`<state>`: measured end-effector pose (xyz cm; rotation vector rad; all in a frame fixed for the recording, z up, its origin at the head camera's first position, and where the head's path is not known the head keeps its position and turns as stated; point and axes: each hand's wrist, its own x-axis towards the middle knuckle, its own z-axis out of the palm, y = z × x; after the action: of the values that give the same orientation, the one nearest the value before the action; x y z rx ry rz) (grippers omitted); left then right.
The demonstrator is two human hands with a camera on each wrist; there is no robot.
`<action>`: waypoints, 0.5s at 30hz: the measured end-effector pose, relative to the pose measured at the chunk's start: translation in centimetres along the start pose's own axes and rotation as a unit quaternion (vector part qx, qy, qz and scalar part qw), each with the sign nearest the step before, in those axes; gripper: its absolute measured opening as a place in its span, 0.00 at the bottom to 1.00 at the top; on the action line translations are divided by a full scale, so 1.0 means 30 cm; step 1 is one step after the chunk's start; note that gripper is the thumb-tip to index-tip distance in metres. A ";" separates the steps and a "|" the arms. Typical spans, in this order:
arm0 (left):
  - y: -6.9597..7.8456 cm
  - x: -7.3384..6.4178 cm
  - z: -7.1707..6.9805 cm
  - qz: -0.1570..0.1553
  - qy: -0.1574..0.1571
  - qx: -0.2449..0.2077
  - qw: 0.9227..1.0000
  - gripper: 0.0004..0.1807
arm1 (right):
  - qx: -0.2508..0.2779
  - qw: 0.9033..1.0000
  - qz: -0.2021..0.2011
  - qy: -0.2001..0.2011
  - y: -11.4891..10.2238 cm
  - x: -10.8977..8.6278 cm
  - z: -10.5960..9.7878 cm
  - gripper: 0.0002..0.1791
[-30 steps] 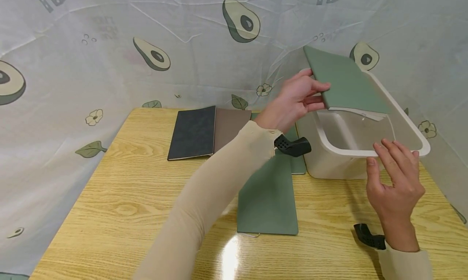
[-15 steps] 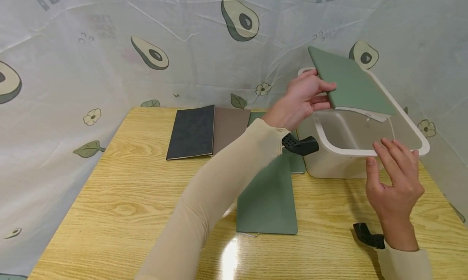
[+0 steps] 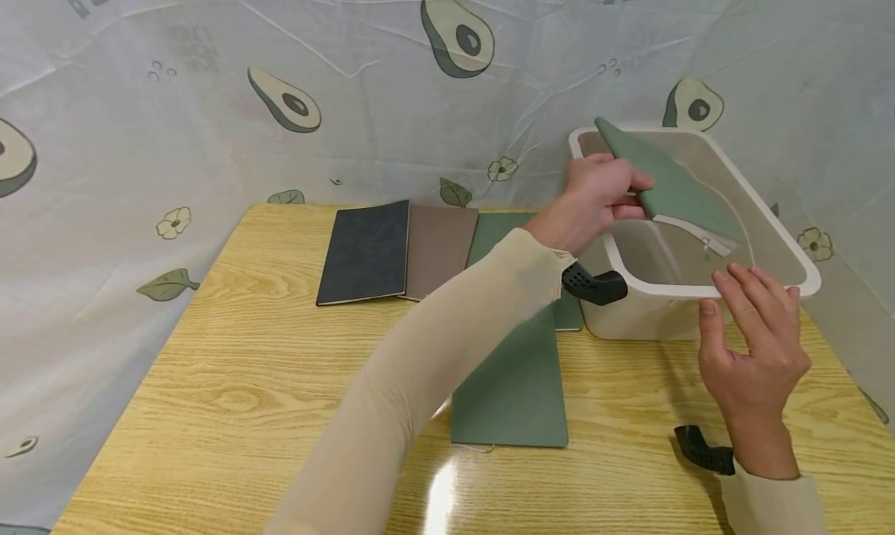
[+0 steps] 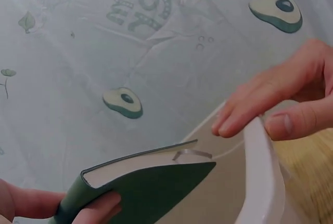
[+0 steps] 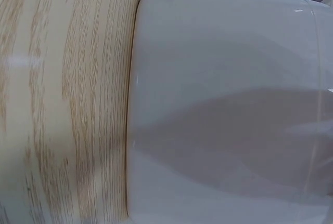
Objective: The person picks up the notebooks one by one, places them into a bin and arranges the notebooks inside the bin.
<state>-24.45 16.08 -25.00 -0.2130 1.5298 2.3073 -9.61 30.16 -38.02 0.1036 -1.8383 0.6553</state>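
My left hand (image 3: 597, 193) pinches a green notebook (image 3: 688, 185) by its spine, thumb on the cover and fingers beneath. The notebook tilts down inside the mouth of a white plastic bin (image 3: 646, 317), and a ribbon bookmark trails from its pages. In the left wrist view the notebook (image 4: 156, 182) shows its page edges, with the cover spread slightly from them. My right hand (image 3: 755, 364) rests on the bin's near rim, its fingers straight over the edge and thumb outside. The right wrist view is filled mostly by the bin's outer wall (image 5: 223, 104).
Left of the bin, a black notebook (image 3: 363, 251), a brown notebook (image 3: 440, 244) and a green notebook (image 3: 499, 228) overlap in a row on the wooden table (image 3: 245, 380). Another green notebook (image 3: 513, 395) lies nearer, partly under my left sleeve. A patterned cloth (image 3: 363, 92) hangs behind.
My left hand has moved right and lowered the green notebook from above the bin's rim into its mouth. My right hand has stayed at the rim.
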 end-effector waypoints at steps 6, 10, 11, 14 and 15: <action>-0.028 0.001 0.026 0.024 0.028 0.048 0.998 0.08 | -0.004 1.000 0.004 -0.009 -0.015 0.003 0.006 0.23; -0.038 -0.001 0.047 0.030 0.043 0.085 0.995 0.10 | -0.003 1.000 0.006 -0.009 -0.026 0.006 0.008 0.23; -0.040 -0.002 0.051 0.031 0.047 0.095 0.994 0.10 | -0.003 1.000 0.006 -0.008 -0.027 0.007 0.008 0.23; -0.048 -0.003 0.065 0.030 0.063 0.131 0.989 0.12 | -0.004 1.000 0.007 -0.008 -0.027 0.006 0.010 0.23; -0.050 -0.003 0.068 0.028 0.070 0.142 0.987 0.12 | -0.003 1.000 0.007 -0.005 -0.026 0.005 0.012 0.22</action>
<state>-23.66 18.44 -25.43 -0.2642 1.9346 2.1219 -9.67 29.38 -37.68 0.0910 -1.8524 0.6595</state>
